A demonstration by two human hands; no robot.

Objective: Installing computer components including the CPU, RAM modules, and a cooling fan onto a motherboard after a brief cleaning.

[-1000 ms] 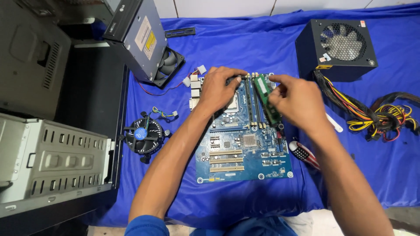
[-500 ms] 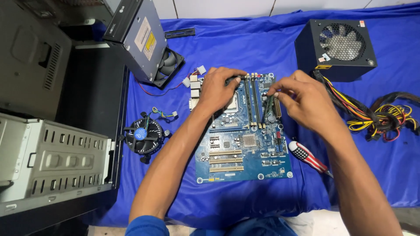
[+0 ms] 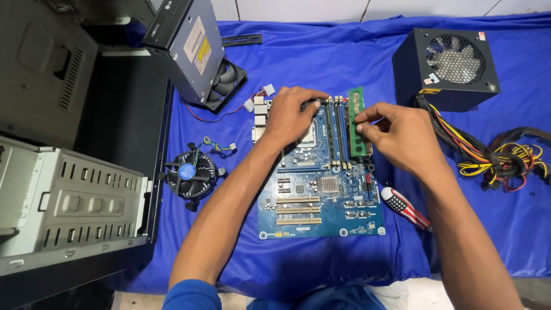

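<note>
Pinching the green RAM stick (image 3: 357, 123) in your right grip (image 3: 396, 135), you press your left grip (image 3: 290, 115) flat, fingers together, on the blue motherboard (image 3: 321, 189) beside it.

Bright, even overhead light — soft shadows lie under the arms on the blue cloth (image 3: 321, 51). Focus is sharp at centre; edges bow slightly — no glare.

A blue cloth (image 3: 321, 51) covered the counter. On it lay a blue motherboard (image 3: 321, 195), a round CPU cooler fan (image 3: 189, 172), a black power supply (image 3: 445, 69) with its cable bundle (image 3: 493, 158), and a red-striped screwdriver (image 3: 404, 208). An optical drive (image 3: 186, 49) leaned on a case fan (image 3: 227, 77) at the cloth's far left, beside an open computer case (image 3: 69, 218).
</note>
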